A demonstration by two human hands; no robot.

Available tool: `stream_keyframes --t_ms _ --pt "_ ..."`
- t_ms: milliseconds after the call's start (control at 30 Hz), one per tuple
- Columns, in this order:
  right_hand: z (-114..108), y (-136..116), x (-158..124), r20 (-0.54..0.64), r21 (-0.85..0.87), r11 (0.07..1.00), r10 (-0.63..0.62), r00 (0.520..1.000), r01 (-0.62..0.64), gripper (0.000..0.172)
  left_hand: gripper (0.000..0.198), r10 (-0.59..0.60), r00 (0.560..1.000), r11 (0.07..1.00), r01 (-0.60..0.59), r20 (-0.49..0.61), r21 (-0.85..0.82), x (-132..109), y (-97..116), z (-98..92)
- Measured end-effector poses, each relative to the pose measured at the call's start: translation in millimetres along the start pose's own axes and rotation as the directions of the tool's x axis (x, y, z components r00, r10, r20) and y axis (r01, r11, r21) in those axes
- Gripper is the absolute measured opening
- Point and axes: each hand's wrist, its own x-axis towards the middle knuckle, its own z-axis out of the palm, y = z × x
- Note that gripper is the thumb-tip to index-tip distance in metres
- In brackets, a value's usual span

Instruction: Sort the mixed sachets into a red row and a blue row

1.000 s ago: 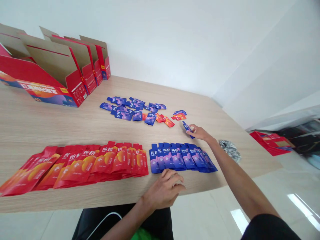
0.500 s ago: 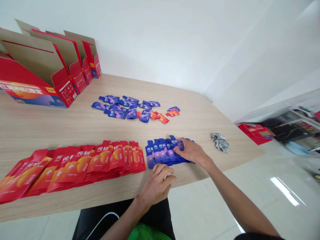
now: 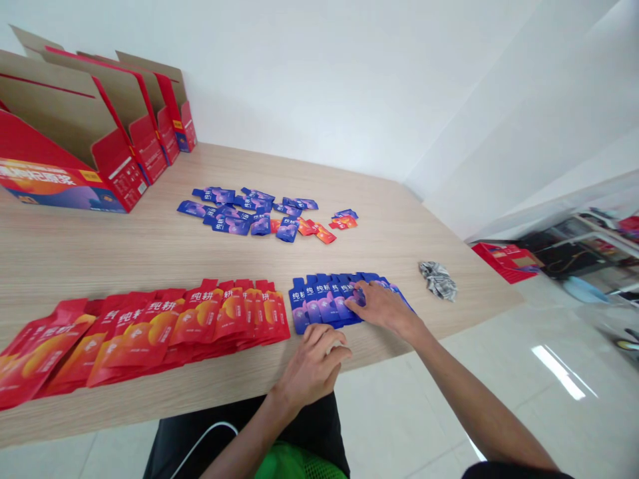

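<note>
Your right hand [image 3: 382, 306] rests with bent fingers over the right part of the row of blue pouches [image 3: 324, 299], right of centre in the frame; whether it pinches one, you cannot tell from here. Your left hand [image 3: 314, 362] curls loosely, thumb apart from the fingers, nothing visible in it, just beside that row's lower side. The pouches overlap, so a sideways drag of your right fingers could fan or skew several together. A leftward push could run them into the red pouches [image 3: 200, 319]. The table's [image 3: 150, 246] front edge lies close below both rows, so pouches pulled downward could slip off. You have the most room mid-frame, below the scattered pile [image 3: 232, 223]; at right, mind the crumpled bundle [image 3: 438, 281].
</note>
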Motion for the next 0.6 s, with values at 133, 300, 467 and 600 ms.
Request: stream_keyframes --t_ms 133,300,467,600 --pt "-3 1 1 0.031 -0.018 1.000 0.013 0.999 -0.012 0.063 0.030 -0.005 1.000 1.000 0.005 0.013 0.004 0 -1 0.6" --pt "-13 4 3 0.083 -0.051 0.999 0.014 0.996 -0.010 0.068 0.030 0.004 1.000 1.000 -0.005 -0.023 -0.027 1 -2 1.1" --pt "-34 3 56 0.026 -0.063 0.998 0.014 1.000 -0.013 0.068 0.030 -0.001 1.000 1.000 0.001 -0.019 -0.024 0 -2 1.9" --pt "-41 -11 150 -0.118 0.003 0.993 -0.120 0.986 0.121 0.072 0.028 0.015 1.000 1.000 -0.015 0.006 -0.009 -2 0 2.4"
